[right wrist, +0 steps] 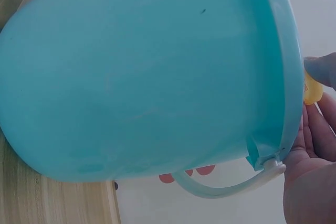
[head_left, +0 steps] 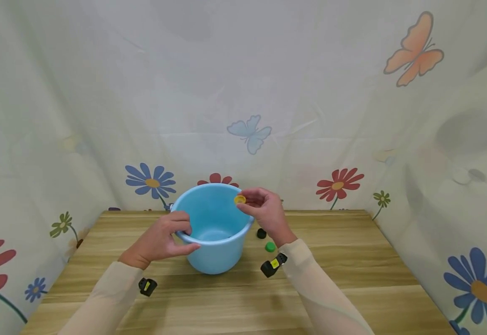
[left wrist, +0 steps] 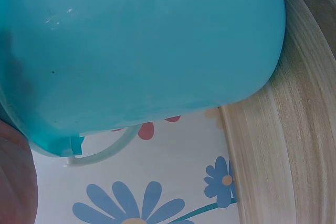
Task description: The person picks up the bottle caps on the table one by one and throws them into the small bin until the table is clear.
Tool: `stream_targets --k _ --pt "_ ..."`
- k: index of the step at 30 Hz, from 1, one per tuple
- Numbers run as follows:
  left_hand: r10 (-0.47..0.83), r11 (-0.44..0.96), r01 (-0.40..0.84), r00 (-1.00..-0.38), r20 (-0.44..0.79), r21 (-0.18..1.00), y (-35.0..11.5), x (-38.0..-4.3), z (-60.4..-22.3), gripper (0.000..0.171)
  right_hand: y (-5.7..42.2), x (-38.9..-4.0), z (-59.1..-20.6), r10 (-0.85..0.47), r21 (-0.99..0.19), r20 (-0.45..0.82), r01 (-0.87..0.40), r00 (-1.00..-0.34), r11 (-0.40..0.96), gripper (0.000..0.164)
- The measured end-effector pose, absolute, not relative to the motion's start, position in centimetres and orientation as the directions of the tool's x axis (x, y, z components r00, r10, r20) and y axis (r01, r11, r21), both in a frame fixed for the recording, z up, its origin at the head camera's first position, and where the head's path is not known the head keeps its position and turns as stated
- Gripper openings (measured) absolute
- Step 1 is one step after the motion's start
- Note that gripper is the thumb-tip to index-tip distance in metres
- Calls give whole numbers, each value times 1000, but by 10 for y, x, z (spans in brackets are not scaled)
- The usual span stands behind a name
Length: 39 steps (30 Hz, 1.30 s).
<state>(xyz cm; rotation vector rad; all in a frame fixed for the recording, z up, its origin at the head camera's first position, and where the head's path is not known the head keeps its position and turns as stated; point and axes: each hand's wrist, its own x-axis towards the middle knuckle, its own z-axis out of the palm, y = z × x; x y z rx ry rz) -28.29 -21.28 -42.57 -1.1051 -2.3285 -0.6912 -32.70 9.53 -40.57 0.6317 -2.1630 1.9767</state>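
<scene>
A light blue plastic bucket (head_left: 216, 257) stands upright on the wooden table, its mouth facing up. My left hand (head_left: 164, 237) grips the near left part of its rim, thumb outside and fingers curled over into the inside. Over the right side of the rim, my right hand (head_left: 268, 211) pinches a yellow bottle cap (head_left: 240, 199) between thumb and fingers. In the right wrist view the yellow cap (right wrist: 313, 89) shows just beyond the rim. Part of the bucket's floor is hidden behind its near wall.
On the table right of the bucket lie a black cap (head_left: 261, 233) and a green cap (head_left: 270, 247), below my right wrist. The bucket's pale handle (right wrist: 220, 191) hangs on its far side. A flower-printed curtain (head_left: 306, 153) encloses the table's back and sides.
</scene>
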Motion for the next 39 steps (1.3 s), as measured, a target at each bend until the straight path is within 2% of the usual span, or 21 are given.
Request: stream_targets --k 15,24,31,39 --pt "569 531 816 -543 618 228 -214 -286 -426 31 92 -326 -403 -224 -918 380 -396 -897 27 34" --pt "568 542 808 -554 608 230 -214 -285 -426 30 92 -329 -406 -212 -901 409 -430 -888 62 42" --pt "570 540 808 -558 603 237 -213 -284 -426 29 94 -331 -408 -204 -909 399 -415 -894 40 48" --pt "573 530 816 -546 611 232 -214 -286 -426 30 97 -331 -411 -201 -914 388 -403 -899 41 48"
